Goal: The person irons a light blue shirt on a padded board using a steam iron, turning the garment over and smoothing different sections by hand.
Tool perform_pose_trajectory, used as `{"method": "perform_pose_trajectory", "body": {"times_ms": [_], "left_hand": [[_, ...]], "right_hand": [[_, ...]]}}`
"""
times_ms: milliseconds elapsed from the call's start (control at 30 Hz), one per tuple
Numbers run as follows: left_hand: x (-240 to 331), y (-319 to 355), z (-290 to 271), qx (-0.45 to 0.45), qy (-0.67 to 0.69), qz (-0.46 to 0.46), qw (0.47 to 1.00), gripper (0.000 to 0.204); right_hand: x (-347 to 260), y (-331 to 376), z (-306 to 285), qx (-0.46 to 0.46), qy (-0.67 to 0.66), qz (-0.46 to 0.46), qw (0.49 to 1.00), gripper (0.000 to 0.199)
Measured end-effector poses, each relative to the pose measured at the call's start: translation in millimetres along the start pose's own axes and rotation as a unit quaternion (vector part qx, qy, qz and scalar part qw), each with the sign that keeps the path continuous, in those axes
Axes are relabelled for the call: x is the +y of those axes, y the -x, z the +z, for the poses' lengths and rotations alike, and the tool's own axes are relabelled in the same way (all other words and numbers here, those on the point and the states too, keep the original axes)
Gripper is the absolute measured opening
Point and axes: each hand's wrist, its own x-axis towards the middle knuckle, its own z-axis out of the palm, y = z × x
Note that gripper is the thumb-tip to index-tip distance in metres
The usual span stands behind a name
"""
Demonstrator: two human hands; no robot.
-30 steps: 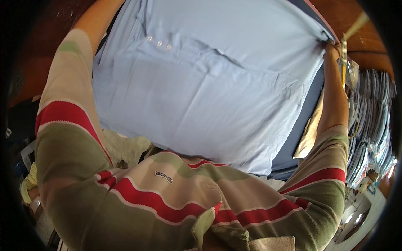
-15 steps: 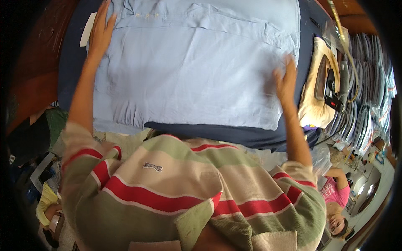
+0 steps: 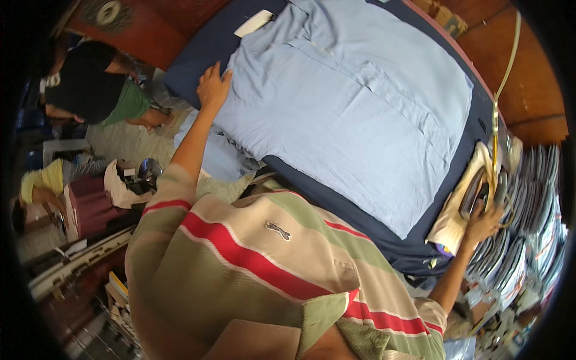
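A light blue garment [image 3: 348,114] lies spread over the dark navy cloth [image 3: 336,192] of the work table, with some creases across its upper part. My left hand [image 3: 215,87] rests at the garment's left edge, its fingers stretched and apart. On the right, my right hand [image 3: 483,223] has its fingers curled at the handle of a clothes iron [image 3: 471,193]. The iron lies on a cream cloth pad [image 3: 447,223] at the table's right end. How far the fingers wrap round the handle is partly hidden.
A pale hose [image 3: 507,75] runs down to the iron. Stacked clothes in clear plastic [image 3: 534,204] stand beyond it. A white card [image 3: 253,23] lies at the garment's far left. Another person in a black top [image 3: 84,78] is at the left, and one in yellow [image 3: 42,180] lower down.
The view has turned, so the table sits slanted. My right hand has left the garment and gone right to the iron. My left hand has come nearer along the garment's left edge.
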Motion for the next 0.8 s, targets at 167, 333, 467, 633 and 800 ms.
{"method": "perform_pose_trajectory", "body": {"times_ms": [167,333,467,633,800], "left_hand": [[1.0,-58.0,1.9,-0.120,0.072,-0.084,0.987,0.040],[15.8,-29.2,-7.5,0.056,-0.032,-0.056,0.996,0.035],[35.4,-48.8,2.8,0.079,-0.013,0.056,0.995,0.039],[46.0,-78.5,-1.9,-0.049,-0.009,-0.072,0.996,0.044],[38.7,-109.2,1.9,-0.053,0.050,-0.042,0.996,0.048]], "right_hand": [[64.3,-80.8,89.4,-0.155,-0.119,0.094,0.976,0.064],[82.6,-95.8,78.9,-0.322,-0.380,0.202,0.843,0.042],[87.9,-92.8,84.4,-0.296,-0.457,0.229,0.807,0.030],[50.9,-79.9,42.8,-0.150,-0.323,0.072,0.932,0.044],[-55.5,-75.1,-53.9,-0.170,-0.337,-0.095,0.921,0.049]]}}
